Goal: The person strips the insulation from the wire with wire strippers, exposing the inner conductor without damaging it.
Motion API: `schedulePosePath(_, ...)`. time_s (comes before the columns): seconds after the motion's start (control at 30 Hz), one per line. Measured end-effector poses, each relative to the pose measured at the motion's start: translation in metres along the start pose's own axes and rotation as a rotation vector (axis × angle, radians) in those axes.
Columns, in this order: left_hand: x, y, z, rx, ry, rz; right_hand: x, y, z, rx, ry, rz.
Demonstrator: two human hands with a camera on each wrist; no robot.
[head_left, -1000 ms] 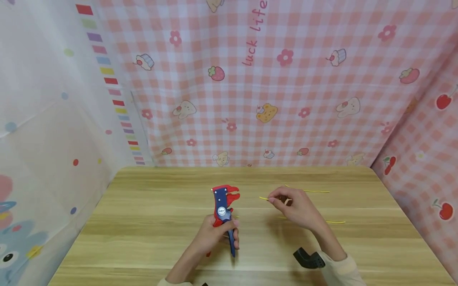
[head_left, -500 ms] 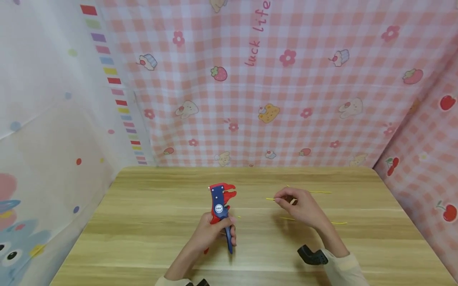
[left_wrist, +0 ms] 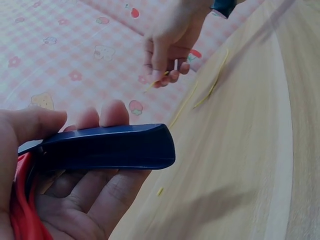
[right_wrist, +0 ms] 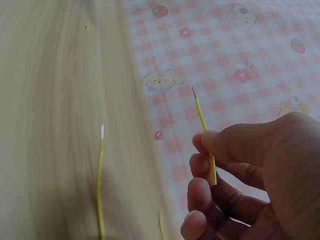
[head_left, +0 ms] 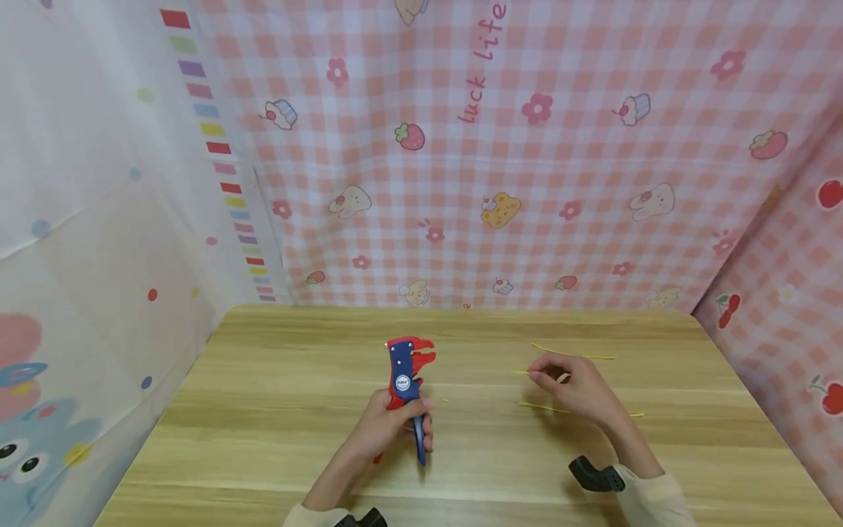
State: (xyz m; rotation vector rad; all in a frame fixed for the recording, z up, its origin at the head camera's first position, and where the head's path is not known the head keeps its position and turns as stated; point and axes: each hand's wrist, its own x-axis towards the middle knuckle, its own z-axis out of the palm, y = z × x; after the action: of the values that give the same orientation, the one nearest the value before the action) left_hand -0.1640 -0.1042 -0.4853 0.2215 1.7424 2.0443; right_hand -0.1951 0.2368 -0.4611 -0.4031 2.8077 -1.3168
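I hold the wire stripper (head_left: 401,362) in my left hand (head_left: 382,428), its jaws gaping; my right hand (head_left: 581,384) keeps the yellow wire (right_wrist: 202,115) in a narrow pinch, well apart from the tool, above the table (head_left: 263,410); the bare tip (right_wrist: 193,93) looks thin, so a knock might bend it; too light a pinch could drop the wire among the loose wires (head_left: 596,357).

The plier-like tool (head_left: 401,362) is red and blue, the wires (right_wrist: 201,115) yellow, the desk (head_left: 283,380) streaked light brown, the curtain (head_left: 461,176) pink-and-white checked (with strawberries).
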Motion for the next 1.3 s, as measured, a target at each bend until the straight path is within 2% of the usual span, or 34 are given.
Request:
schedulePosePath(0.27, -0.002, 0.004, -0.006, 0.003, -0.041, -0.024, -0.004, 0.011, -0.001, -0.058, 0.016, -0.014)
schedulePosePath(0.53, -0.002, 0.004, -0.012, -0.017, -0.063, -0.012, -0.008, 0.026, -0.002, -0.105, 0.037, -0.005)
schedulePosePath(0.83, -0.003, 0.005, -0.017, -0.006, -0.098, -0.018, -0.015, 0.035, -0.003, -0.158, 0.024, 0.047)
schedulePosePath(1.07, -0.002, 0.002, -0.019, -0.016, -0.142, 0.01, -0.019, 0.042, -0.002, -0.205, 0.025, 0.043)
schedulePosePath(1.3, 0.0, 0.0, -0.02, 0.019, -0.144, 0.028, -0.02, 0.044, -0.002, -0.254, 0.055, 0.012)
